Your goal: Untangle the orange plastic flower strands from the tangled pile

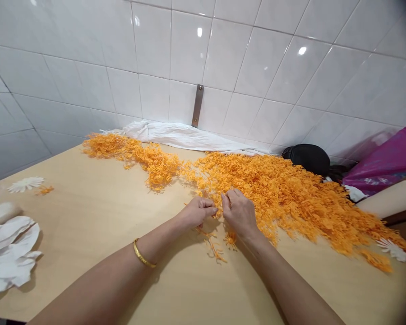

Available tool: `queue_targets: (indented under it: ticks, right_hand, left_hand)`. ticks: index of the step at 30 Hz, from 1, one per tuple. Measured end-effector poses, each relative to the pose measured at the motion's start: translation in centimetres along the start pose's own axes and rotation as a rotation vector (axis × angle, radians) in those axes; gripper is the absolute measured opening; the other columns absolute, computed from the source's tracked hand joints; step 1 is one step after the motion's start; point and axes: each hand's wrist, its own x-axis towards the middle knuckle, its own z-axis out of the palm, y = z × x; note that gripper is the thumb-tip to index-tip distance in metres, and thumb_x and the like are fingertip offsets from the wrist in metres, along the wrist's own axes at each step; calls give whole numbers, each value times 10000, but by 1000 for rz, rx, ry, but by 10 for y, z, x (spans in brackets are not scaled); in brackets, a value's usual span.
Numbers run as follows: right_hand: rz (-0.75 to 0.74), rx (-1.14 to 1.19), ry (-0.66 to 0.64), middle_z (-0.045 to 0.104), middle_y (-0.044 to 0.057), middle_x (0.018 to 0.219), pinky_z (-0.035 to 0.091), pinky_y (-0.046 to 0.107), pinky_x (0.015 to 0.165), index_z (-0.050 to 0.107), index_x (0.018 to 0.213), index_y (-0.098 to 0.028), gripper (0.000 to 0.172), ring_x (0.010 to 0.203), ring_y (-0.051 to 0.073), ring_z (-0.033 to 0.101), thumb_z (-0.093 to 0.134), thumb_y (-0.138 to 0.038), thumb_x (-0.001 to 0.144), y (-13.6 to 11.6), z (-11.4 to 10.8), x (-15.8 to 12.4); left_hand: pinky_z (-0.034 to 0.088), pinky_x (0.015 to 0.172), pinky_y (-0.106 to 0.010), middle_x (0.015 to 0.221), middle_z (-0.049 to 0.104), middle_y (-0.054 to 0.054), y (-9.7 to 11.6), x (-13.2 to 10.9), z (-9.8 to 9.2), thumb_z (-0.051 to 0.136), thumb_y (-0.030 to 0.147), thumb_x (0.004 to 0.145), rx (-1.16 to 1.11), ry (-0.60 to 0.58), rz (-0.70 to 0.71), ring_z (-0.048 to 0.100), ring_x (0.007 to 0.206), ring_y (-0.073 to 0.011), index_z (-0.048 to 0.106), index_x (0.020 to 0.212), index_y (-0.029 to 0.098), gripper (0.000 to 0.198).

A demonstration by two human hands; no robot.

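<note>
My left hand (199, 212), below a gold bangle on the wrist, is closed in a pinch, with thin orange strands poking out around its fingers. Close beside it, my right hand (239, 212) has its fingers curled together at the edge of a big heap of orange stringy flower pieces (270, 189). Whatever the right fingertips hold is hidden by the hand. Under the two hands, a loose branching orange piece (217, 253) and a small round orange piece (230, 239) lie on the wooden tabletop (176, 289).
A thinner orange pile (155, 164) stretches left along a white cloth (182, 135) by the tiled wall. White petals (10, 248) and a white flower (26, 184) lie left. A black case (306, 159), a purple bag (385, 158) and another white flower (394, 249) are right.
</note>
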Motion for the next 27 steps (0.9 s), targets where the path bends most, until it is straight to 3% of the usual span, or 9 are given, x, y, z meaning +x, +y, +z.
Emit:
queue_targets:
  ticks: [3,8,11,13,16,19,22,24,27]
  right_hand:
    - [57,-132,-15,518,47,684,263,250,508,504,656,-165,233,554,129,427,353,-242,816,20,-5,11]
    - [268,-242,32,504,67,606,261,269,508,531,624,-152,286,565,166,439,337,-256,807,87,-41,26]
    - [271,-314,-9,545,96,760,285,285,542,572,868,-149,258,644,194,478,364,-289,807,103,-60,20]
    - [259,-372,-22,530,133,920,302,310,581,555,959,-160,258,744,230,490,394,-273,793,98,-64,13]
    - [230,-317,-5,529,121,908,313,337,622,563,741,-164,212,796,243,474,393,-276,800,78,-62,3]
    - [181,89,-106,531,53,686,339,295,598,498,615,-174,288,669,176,479,394,-352,815,49,-55,-4]
    - [91,549,-346,551,14,678,355,251,561,536,774,-187,250,623,141,494,407,-398,810,22,-46,-9]
    - [61,701,-447,525,-8,634,344,237,532,534,789,-189,253,587,127,478,383,-389,820,10,-39,-10]
    - [120,753,-409,413,-34,537,303,228,487,473,626,-180,283,511,107,400,371,-358,821,6,-31,-9]
  left_hand:
    - [207,318,-187,349,283,73,0,-4,1,486,264,678,-2,-19,7,257,293,-47,438,506,172,201]
    - [193,316,-183,349,293,74,0,-8,2,479,270,678,12,1,-19,266,292,-51,500,556,161,165]
    - [210,316,-186,344,282,80,1,-7,2,477,273,672,36,23,-54,265,283,-56,523,579,157,156]
    - [222,327,-188,356,285,80,0,-7,2,485,274,666,46,14,-56,263,294,-54,531,587,153,152]
    - [227,362,-189,398,305,70,-2,-9,4,493,291,675,65,12,-1,268,345,-50,524,586,145,174]
    - [204,400,-194,434,301,59,-3,-11,8,491,306,702,109,16,117,258,404,-46,477,532,138,239]
    - [229,435,-201,481,339,42,-3,-12,12,466,297,740,116,43,217,291,451,-54,490,564,129,244]
    - [257,456,-206,515,383,28,-2,-12,12,445,289,763,126,87,261,319,474,-63,538,637,121,230]
    - [300,494,-224,553,438,7,1,-14,11,436,322,781,228,198,338,364,504,-85,582,724,132,246]
